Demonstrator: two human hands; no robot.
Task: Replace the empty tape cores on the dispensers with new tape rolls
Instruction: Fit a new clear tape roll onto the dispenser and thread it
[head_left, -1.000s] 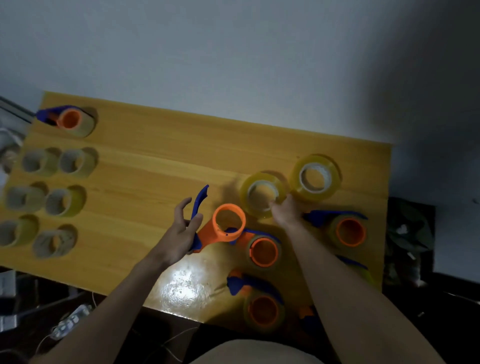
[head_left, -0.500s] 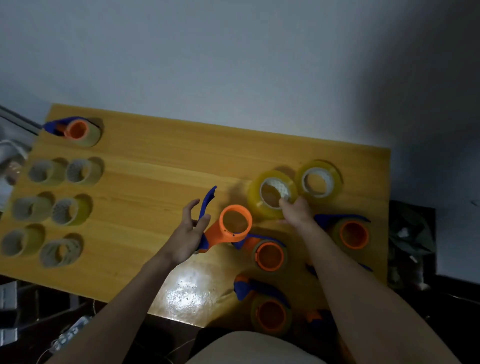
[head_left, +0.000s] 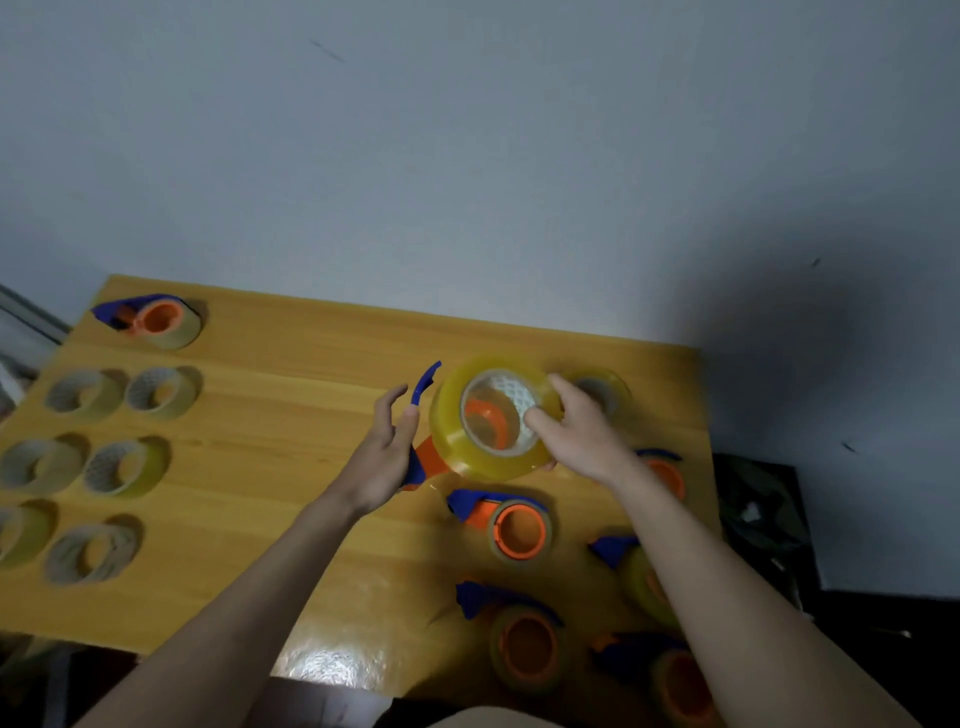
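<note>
Gripping tape roll (head_left: 457, 441), right hand (head_left: 582, 436) covers dispenser (head_left: 431, 457).

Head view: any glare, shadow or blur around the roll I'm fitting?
Head view: a bright glare patch sits on the table's near edge; dark shadow covers the right side, dimming the dispensers there; the new tape roll, right hand and left hand look slightly soft.

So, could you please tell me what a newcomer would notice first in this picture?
Mid-table, the right hand holds a big yellow tape roll over the orange dispenser gripped by the left hand. Empty cores sit in rows along the table's left edge, and more dispensers lie nearer the person.
</note>
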